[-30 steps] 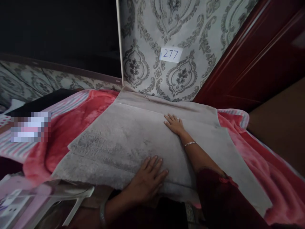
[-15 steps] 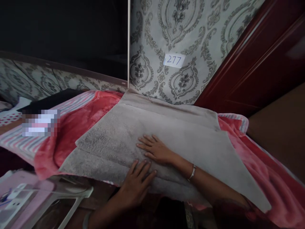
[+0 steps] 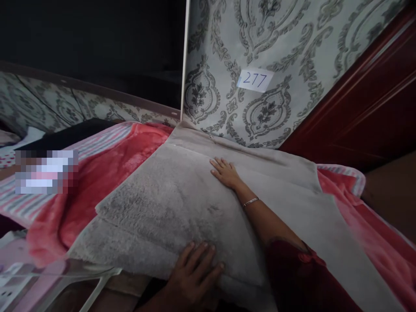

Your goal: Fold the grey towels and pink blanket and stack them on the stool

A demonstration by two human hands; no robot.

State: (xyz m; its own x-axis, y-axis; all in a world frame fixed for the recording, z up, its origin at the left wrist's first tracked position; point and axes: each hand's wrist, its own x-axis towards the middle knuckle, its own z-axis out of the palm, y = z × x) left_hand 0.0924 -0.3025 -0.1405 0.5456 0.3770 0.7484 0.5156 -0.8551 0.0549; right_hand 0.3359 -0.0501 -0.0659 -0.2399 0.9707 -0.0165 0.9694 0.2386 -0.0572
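Note:
A grey plush cloth (image 3: 182,186) lies spread over a red fleece blanket (image 3: 100,182), with creases running across it. My right hand (image 3: 225,174), a bracelet at its wrist, rests flat on the upper middle of the grey cloth, fingers spread. Close to the front edge, my left hand (image 3: 196,271) lies on the same cloth with its fingers apart. Neither hand grips anything. The cloth's near right part is partly hidden by my right arm and sleeve.
A dark screen (image 3: 91,47) stands at the back left. Patterned wallpaper bears a paper marked 277 (image 3: 255,80). A dark red wooden panel (image 3: 354,104) slopes at the right. Clear plastic furniture (image 3: 97,284) is at the front left, and striped fabric (image 3: 104,143) edges the blanket.
My right hand has slid forward over the grey cloth, farther from my left hand. My left hand stays near the front edge. The view has shifted slightly.

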